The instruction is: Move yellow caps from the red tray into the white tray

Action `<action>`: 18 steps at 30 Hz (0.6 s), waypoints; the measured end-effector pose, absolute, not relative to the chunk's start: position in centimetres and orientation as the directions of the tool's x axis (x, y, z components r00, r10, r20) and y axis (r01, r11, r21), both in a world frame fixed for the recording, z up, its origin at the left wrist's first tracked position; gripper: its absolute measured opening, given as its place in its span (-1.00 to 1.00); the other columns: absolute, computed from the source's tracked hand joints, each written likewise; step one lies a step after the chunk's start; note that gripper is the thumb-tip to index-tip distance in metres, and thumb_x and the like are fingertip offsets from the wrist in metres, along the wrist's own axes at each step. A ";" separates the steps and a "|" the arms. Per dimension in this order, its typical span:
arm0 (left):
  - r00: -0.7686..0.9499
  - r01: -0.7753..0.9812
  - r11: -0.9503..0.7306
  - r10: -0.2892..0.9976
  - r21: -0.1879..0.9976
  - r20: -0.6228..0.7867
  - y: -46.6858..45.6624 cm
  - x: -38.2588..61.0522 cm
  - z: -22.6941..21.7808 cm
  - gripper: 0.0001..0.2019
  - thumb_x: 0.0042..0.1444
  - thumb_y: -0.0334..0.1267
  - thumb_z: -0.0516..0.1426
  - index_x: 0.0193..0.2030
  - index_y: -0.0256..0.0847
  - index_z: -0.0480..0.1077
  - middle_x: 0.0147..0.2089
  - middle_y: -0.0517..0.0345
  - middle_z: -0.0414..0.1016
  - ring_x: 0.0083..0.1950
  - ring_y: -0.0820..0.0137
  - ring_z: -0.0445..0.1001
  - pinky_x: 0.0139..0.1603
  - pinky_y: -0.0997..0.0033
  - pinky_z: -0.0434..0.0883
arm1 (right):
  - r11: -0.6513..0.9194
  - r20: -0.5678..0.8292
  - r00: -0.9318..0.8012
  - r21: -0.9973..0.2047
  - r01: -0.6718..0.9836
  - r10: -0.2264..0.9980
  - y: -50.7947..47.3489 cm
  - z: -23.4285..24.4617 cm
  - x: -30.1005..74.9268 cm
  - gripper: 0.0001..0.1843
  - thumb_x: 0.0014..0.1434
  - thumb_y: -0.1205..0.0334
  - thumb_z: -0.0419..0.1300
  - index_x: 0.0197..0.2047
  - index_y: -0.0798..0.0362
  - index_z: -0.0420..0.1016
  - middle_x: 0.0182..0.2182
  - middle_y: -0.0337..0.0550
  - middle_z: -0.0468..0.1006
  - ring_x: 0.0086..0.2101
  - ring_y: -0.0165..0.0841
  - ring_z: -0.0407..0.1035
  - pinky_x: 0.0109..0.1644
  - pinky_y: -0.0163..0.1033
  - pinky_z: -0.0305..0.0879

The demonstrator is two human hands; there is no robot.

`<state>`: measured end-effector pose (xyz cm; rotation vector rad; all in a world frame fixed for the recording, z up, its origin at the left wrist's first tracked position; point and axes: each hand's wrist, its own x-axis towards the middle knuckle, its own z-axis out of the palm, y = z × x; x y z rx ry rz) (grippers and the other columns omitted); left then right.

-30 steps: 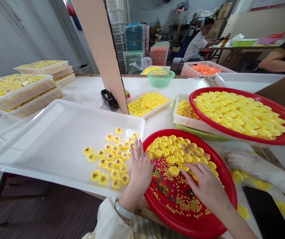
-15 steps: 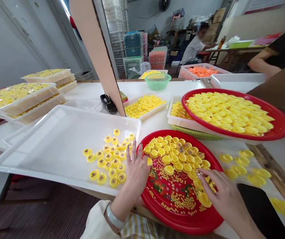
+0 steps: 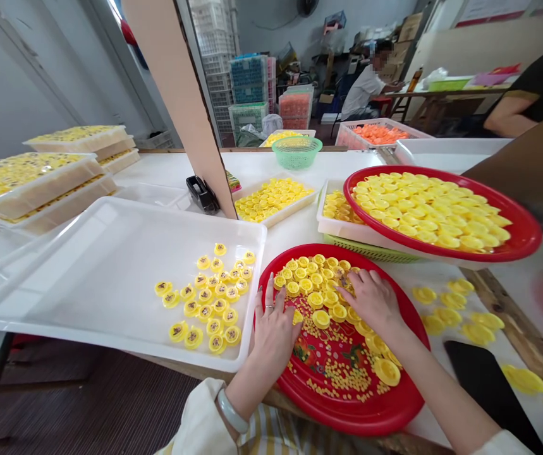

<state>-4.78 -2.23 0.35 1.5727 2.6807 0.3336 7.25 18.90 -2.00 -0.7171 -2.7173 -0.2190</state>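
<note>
My left hand (image 3: 274, 335) lies with spread fingers on the inner rim of a round red plastic tray (image 3: 342, 414), holding nothing visible. My right hand (image 3: 373, 300) rests on a heap of yellow plastic caps (image 3: 318, 297) on that tray, its fingers over them, with no clear grip. Small yellow bits (image 3: 337, 373) are scattered over the tray's floral print. To the left, a white plastic tray (image 3: 110, 278) holds a loose group of yellow caps (image 3: 205, 300), with dark printed centres facing up. My left hand is just right of them, not touching them.
Loose yellow caps (image 3: 446, 313) and a black flat slab (image 3: 484, 385) lie on the table to the right. Behind stand a caps-heaped red tray (image 3: 442, 212), a white tray of caps (image 3: 271, 199), a tape dispenser (image 3: 200, 194) and film-covered stacked trays (image 3: 38, 183). A co-worker's arm (image 3: 508, 120) shows upper right.
My right hand has moved up and left from the tray's lower right onto the heap of caps. My left hand has lowered its fingers and shifted slightly left. The view has shifted a little.
</note>
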 end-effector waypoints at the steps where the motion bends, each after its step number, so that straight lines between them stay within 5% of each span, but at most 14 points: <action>1: -0.493 0.861 0.467 0.865 0.204 0.100 -2.2 -4.8 0.1 -0.72 0.19 -0.10 0.18 -0.04 -0.18 0.50 0.35 -0.01 0.27 0.46 -0.07 -0.04 0.40 -0.24 0.04 | 0.860 0.343 -0.819 0.057 0.506 0.459 18.9 -2.1 7.2 -0.59 0.33 0.05 -0.04 -0.16 0.18 0.51 -0.30 0.14 0.49 -0.21 -0.03 0.32 -0.26 -0.05 0.25; 5: -0.490 0.859 0.456 0.864 0.234 0.115 -2.5 -4.9 -0.5 -0.65 0.14 -0.05 0.22 0.01 -0.17 0.47 0.36 0.01 0.27 0.46 -0.08 -0.05 0.39 -0.26 0.05 | 0.860 0.353 -0.801 -0.021 0.509 0.483 19.1 -2.5 7.2 -0.61 0.31 0.06 -0.05 -0.18 0.16 0.49 -0.28 0.15 0.51 -0.21 -0.01 0.34 -0.24 -0.03 0.28; 10: -0.466 0.862 0.417 0.875 0.290 0.128 -2.9 -4.3 0.2 -0.76 0.17 -0.23 0.21 -0.03 -0.17 0.47 0.32 0.02 0.33 0.47 -0.02 -0.05 0.38 -0.21 0.08 | 0.837 0.395 -0.738 -0.234 0.495 0.547 19.2 -2.3 7.9 -0.62 0.29 -0.04 -0.05 -0.16 0.08 0.42 -0.25 0.07 0.56 -0.22 -0.09 0.42 -0.20 -0.06 0.36; 18: -0.457 0.772 0.427 0.888 0.472 -0.055 -2.9 -3.6 1.5 -0.79 0.14 -0.34 0.20 -0.06 -0.19 0.47 -0.06 -0.02 0.61 0.27 0.03 0.32 0.26 -0.20 0.13 | 0.617 0.284 -0.626 -0.672 0.410 0.726 16.6 -0.3 10.8 -0.66 0.19 -0.07 0.12 -0.11 -0.02 0.43 -0.23 -0.11 0.60 -0.37 -0.30 0.46 -0.32 -0.22 0.42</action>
